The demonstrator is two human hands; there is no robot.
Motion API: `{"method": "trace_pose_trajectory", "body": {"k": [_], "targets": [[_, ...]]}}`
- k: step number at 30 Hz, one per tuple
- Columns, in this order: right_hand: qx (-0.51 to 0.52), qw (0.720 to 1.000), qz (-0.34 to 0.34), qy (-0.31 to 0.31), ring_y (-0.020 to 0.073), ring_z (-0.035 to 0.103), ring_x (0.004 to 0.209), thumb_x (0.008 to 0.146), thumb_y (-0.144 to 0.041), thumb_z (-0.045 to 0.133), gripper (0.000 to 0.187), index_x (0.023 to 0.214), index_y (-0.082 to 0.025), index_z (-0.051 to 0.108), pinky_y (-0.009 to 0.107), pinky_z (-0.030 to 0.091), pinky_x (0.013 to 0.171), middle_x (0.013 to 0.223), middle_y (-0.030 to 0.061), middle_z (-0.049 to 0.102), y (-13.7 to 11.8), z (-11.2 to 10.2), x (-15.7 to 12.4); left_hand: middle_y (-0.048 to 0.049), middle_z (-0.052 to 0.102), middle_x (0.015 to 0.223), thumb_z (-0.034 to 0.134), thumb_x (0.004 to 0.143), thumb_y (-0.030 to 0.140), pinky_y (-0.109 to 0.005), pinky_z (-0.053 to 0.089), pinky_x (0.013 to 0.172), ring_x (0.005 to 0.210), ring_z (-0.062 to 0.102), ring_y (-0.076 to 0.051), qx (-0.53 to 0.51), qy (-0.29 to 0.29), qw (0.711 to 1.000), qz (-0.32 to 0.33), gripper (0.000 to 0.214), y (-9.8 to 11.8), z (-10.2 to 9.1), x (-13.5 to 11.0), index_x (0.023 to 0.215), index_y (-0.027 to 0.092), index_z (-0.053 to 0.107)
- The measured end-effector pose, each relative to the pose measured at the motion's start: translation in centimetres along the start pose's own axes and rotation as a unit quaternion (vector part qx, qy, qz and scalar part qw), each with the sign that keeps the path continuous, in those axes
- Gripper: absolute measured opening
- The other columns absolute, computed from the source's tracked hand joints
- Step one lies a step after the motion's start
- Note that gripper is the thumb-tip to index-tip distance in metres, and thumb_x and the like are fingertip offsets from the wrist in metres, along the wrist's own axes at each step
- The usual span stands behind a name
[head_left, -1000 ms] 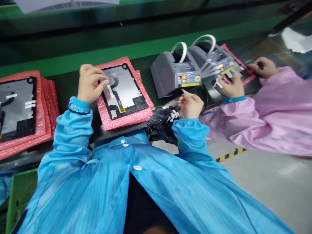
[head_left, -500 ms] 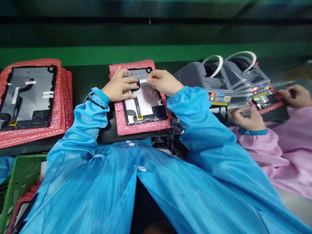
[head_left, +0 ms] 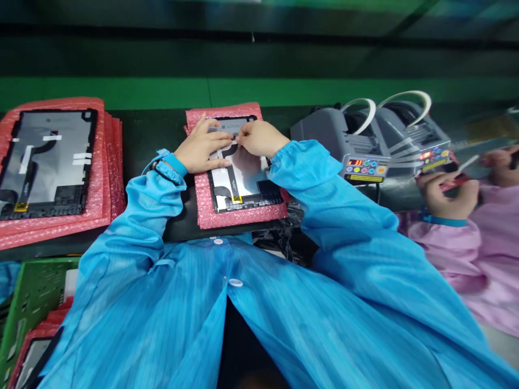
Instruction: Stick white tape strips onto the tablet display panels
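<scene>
A tablet screen assembly [head_left: 251, 178] lies back side up on a pink bubble-wrap bag [head_left: 243, 217] in front of me. It has a black flex cable [head_left: 234, 181] with a yellow-marked end. My left hand [head_left: 205, 145] lies open on its left side, fingers spread, the fingertips near the cable's upper end. My right hand [head_left: 259, 138] is closed in a pinch, its fingertips down at the cable's top close to the left fingers. Whatever is between those fingertips is hidden; the white tape strip there is almost wholly covered.
To the left, a similar screen assembly [head_left: 65, 173] with white tape strips rests on stacked pink bags [head_left: 103, 189]. Two grey tape dispensers [head_left: 324, 132] stand at right. Beyond them a co-worker's hands [head_left: 450, 194] hold a white strip. A green crate [head_left: 36, 275] sits lower left.
My right hand has moved left and slightly down to the cable's top, covering the white tape strip it pinched before. The left hand stays on the panel. The co-worker's nearer hand moved right.
</scene>
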State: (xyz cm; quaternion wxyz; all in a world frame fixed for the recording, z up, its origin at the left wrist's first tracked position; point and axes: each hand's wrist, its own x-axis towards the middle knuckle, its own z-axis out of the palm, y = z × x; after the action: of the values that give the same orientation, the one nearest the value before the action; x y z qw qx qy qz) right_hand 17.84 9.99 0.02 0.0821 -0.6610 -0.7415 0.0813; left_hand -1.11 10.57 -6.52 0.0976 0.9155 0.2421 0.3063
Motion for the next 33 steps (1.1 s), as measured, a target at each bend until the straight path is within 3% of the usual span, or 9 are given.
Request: {"method": "trace_pose_trajectory", "body": {"k": [6,8,11,14,16,19,23,28,33], "targets": [[-0.063,0.996,0.046,0.039,0.0258,0.064,0.092,0.078,-0.042,0.074,0.042,0.055,-0.018,0.048,0.041,0.049,0.089,0.069,0.007,0.059,-0.5,-1.8,-1.3,-0.0124,0.065,0.133,0.051,0.091,0.066,-0.066,0.025,0.113,0.135,0.041,-0.041,0.023,0.0,1.0,0.001,0.059,-0.1,0.0,0.0,0.127,0.022,0.068],[-0.024,0.996,0.038,0.079,0.0209,0.062,0.079,0.079,-0.048,0.072,0.047,0.053,-0.019,0.045,0.036,0.049,0.08,0.062,0.0051,0.056,0.9,-2.9,-4.0,-0.0115,0.065,0.133,0.052,0.09,0.066,-0.065,0.026,0.113,0.135,0.041,-0.04,0.026,0.0,1.0,0.003,0.058,-0.3,0.0,0.0,0.126,0.023,0.069],[0.129,0.984,0.008,0.125,0.0116,0.049,0.054,0.085,-0.058,0.061,0.051,0.055,-0.019,0.051,0.026,0.042,0.057,0.051,0.0012,0.051,4.6,-3.3,-10.5,-0.0108,0.065,0.133,0.052,0.09,0.066,-0.063,0.028,0.113,0.134,0.042,-0.04,0.022,0.002,1.0,0.006,0.059,-0.1,-0.5,0.3,0.126,0.023,0.068],[0.326,0.926,0.149,0.113,0.0078,0.04,0.038,0.074,-0.072,0.064,0.058,0.057,-0.018,0.055,0.023,0.03,0.04,0.042,-0.0018,0.047,8.4,-1.7,-17.2,-0.0081,0.063,0.136,0.053,0.088,0.067,-0.063,0.028,0.113,0.131,0.044,-0.038,0.02,0.01,1.0,0.008,0.06,0.8,-1.4,1.0,0.131,0.025,0.064],[0.431,0.843,0.265,0.181,0.0066,0.041,0.036,0.068,-0.07,0.072,0.057,0.059,-0.017,0.055,0.02,0.028,0.036,0.043,-0.0027,0.05,10.3,-0.1,-19.6,-0.0062,0.061,0.138,0.055,0.087,0.068,-0.065,0.027,0.114,0.13,0.044,-0.039,0.026,0.014,0.999,0.016,0.062,1.9,-2.1,1.9,0.131,0.026,0.063],[0.534,0.719,0.315,0.315,0.0057,0.051,0.042,0.074,-0.062,0.073,0.048,0.067,-0.017,0.055,0.016,0.036,0.038,0.053,-0.0028,0.057,12.3,1.2,-19.6,-0.0048,0.058,0.141,0.055,0.086,0.069,-0.068,0.022,0.115,0.13,0.041,-0.04,0.017,0.006,0.999,0.035,0.063,3.8,-2.7,3.3,0.131,0.026,0.063],[0.597,0.645,0.288,0.38,0.0044,0.054,0.047,0.08,-0.047,0.072,0.036,0.071,-0.018,0.053,0.012,0.037,0.038,0.059,-0.0044,0.059,13.6,1.2,-16.9,0.002,0.058,0.142,0.057,0.084,0.068,-0.072,0.015,0.117,0.133,0.038,-0.04,-0.011,-0.017,0.999,0.04,0.057,5.5,-2.4,4.2,0.13,0.035,0.062],[0.595,0.606,0.269,0.455,0.0018,0.047,0.043,0.087,-0.025,0.064,0.024,0.07,-0.018,0.049,0.01,0.034,0.037,0.052,-0.0091,0.051,13.9,1.5,-16.4,0.0067,0.062,0.136,0.06,0.082,0.065,-0.072,0.015,0.117,0.132,0.039,-0.037,-0.004,-0.012,1.0,0.02,0.052,5.5,-2.4,3.7,0.127,0.04,0.062],[0.559,0.624,0.241,0.491,0.0035,0.056,0.052,0.088,-0.043,0.06,0.026,0.082,-0.021,0.047,0.012,0.04,0.042,0.066,-0.0066,0.059,15.0,2.9,-17.7,0.0087,0.062,0.137,0.059,0.082,0.066,-0.068,0.023,0.115,0.132,0.039,-0.038,-0.006,-0.031,1.0,-0.001,0.052,5.5,-3.2,4.1,0.126,0.04,0.063]]}}
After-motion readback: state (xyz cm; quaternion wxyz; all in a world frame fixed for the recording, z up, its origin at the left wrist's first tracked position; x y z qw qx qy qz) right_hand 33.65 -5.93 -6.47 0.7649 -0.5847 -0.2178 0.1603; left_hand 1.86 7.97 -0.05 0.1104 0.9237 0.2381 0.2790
